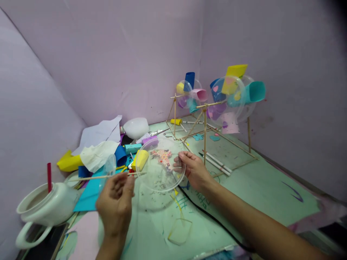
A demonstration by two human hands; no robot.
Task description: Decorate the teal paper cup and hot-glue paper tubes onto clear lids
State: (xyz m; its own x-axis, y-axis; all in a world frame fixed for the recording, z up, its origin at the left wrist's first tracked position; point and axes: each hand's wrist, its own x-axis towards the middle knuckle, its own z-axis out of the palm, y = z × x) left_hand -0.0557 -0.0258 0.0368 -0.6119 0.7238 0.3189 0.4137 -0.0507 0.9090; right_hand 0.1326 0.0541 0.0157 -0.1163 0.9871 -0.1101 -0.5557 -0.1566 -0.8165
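Observation:
My left hand is closed around a thin wooden stick that points sideways, its right end reaching the near side of a clear round plastic lid. Between the fingers and thumb of my right hand is the lid's right rim. Through the clear plastic a patterned pinkish cutout shows; whether it is on the lid or behind it I cannot tell. Another clear plastic disc sits on the stick just behind my left hand.
Two stick-framed wheels, a larger one and a smaller one, stand at the back right. Coloured paper and rolls lie left. A white pot is at far left; a black cable crosses the green table.

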